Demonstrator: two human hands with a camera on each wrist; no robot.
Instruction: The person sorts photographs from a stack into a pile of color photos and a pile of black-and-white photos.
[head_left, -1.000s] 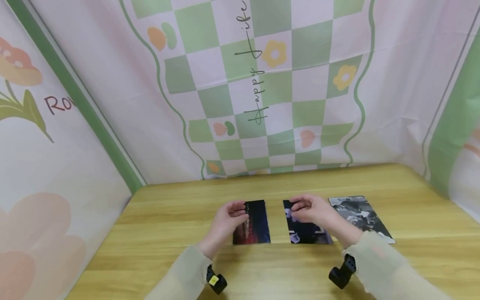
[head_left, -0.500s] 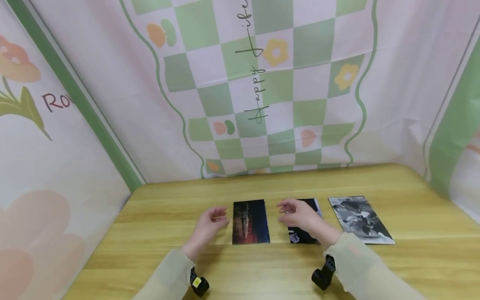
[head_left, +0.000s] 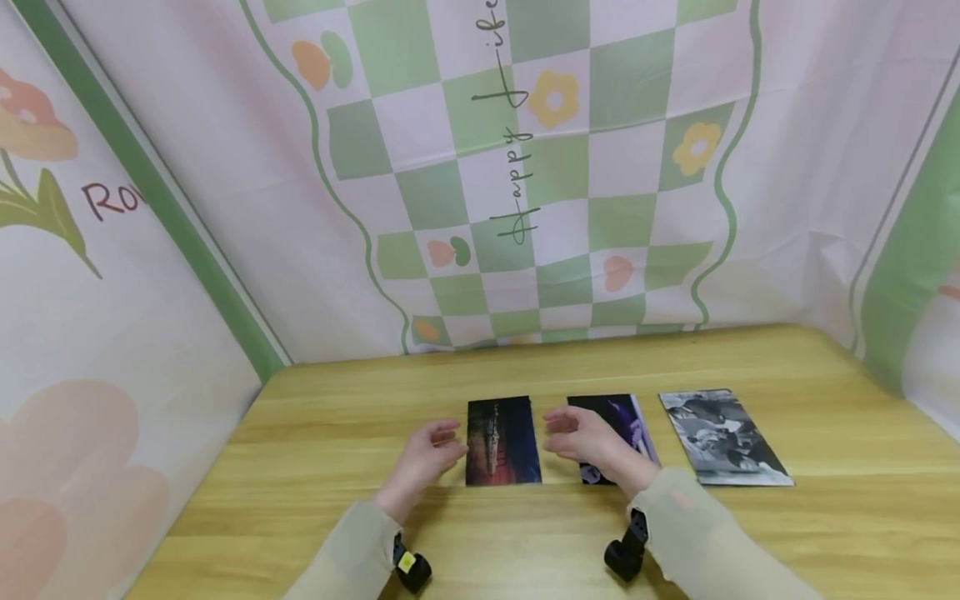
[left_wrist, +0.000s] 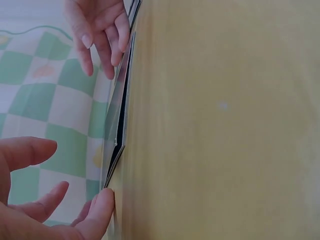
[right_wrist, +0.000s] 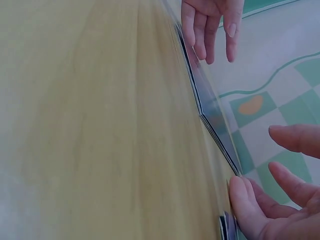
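Three stacks of glossy photo cards lie in a row on the wooden table. The left one, a dark red-and-blue photo card (head_left: 502,442), lies between the two hands, and its edge shows layers in both wrist views. My left hand (head_left: 422,461) is at its left side with fingers relaxed; in the left wrist view the fingertips (left_wrist: 102,200) are close to its corner, contact unclear. My right hand (head_left: 588,437) hovers over the middle purple-and-black photo card (head_left: 626,417), hiding part of it, fingers loosely bent towards the left card. Neither hand holds anything.
A black-and-white photo card (head_left: 726,437) lies to the right. The wooden table (head_left: 330,433) ends at a back wall of checked green-and-white cloth (head_left: 555,217), with cloth walls on both sides. A black camera (head_left: 411,567) is strapped to the left wrist and another camera (head_left: 626,550) to the right.
My left hand has drawn off the left card to its left side, then come slightly back towards it. The right hand has moved left across the middle card. The cards have stayed put.
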